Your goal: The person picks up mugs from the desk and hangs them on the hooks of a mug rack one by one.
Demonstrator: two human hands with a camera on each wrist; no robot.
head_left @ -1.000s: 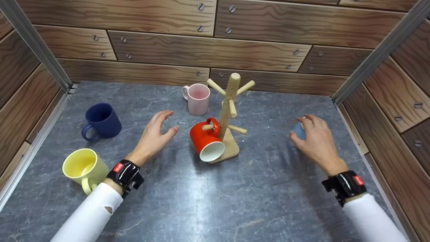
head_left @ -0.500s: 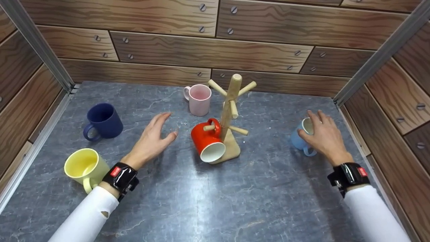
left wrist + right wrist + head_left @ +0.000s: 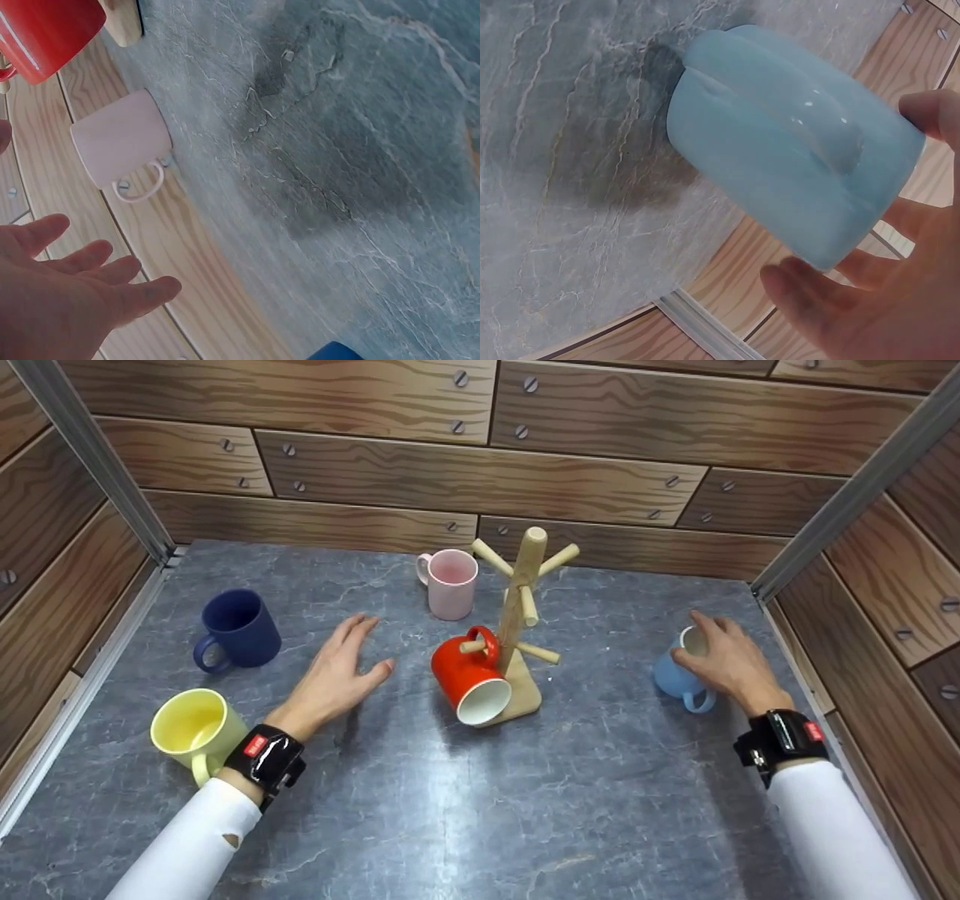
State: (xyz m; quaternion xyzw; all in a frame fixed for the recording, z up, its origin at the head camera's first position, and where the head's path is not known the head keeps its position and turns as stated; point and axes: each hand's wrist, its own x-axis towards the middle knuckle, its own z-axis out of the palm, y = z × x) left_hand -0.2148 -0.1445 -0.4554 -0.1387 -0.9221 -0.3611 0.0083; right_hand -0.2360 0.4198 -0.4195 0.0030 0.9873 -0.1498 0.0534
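Note:
My right hand (image 3: 731, 664) grips a light blue mug (image 3: 675, 676) by its rim, thumb on the near side and fingers on the far side. In the right wrist view, the mug's curved handle (image 3: 844, 146) faces the camera, and the mug's bottom is right at the tabletop. My left hand (image 3: 326, 682) hovers over the table, fingers spread, touching nothing. Between the hands stands a wooden mug tree (image 3: 517, 607), with a red mug (image 3: 469, 679) hanging tilted by its handle on a lower peg. A pink mug (image 3: 451, 589) stands upright behind.
A dark blue mug (image 3: 244, 630) stands at the left, handle toward the left front. Nearer, a yellow mug (image 3: 199, 727) stands close beside my left wrist. Wood-patterned walls (image 3: 375, 465) with metal corner posts (image 3: 832, 502) bound the grey marbled table (image 3: 525, 810) at the back and sides.
My right hand has shifted slightly right, and the light blue mug's handle has come into view toward me. My left hand has drawn slightly back left.

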